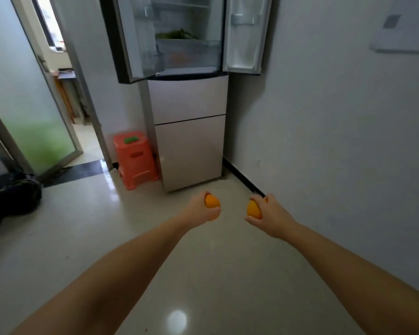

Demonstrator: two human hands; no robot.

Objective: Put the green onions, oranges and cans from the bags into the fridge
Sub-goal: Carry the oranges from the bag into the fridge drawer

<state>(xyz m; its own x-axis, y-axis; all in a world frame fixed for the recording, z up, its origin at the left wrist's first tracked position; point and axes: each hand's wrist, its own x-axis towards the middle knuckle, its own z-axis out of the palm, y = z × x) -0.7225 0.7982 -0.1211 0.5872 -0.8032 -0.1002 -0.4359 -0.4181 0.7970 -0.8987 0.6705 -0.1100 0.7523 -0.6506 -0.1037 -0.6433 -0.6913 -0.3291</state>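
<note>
While both arms are reaching forward over the floor, counts and positions are reading as follows.

Oranges: two are showing in the hands, one per hand; the left orange [212, 201] and the right orange [254, 209] are hanging level with each other, apart, in front of the fridge's lower drawers.
Left hand: the left hand [203, 209] is curling its fingers round the left orange, gripping it.
Right hand: the right hand [269, 213] is wrapping the right orange, fingers clamping it from the far side.
Fridge: one fridge [189, 131] is standing ahead against the wall, both upper doors hanging open.
Green onions: one green bunch [177, 35] is lying on a shelf inside; an orange blur is showing through the drawer below, too hazy to count.
Cans: I cannot tell whether any are lying inside.
Stool: one orange stool [134, 160] is standing just beside the fridge on the left, carrying a small green item [130, 140].
Bin bag: one black bag [12, 192] is sitting far left, well apart.
Path: bare tiled floor [179, 274] is lying between hands and fridge.
</note>
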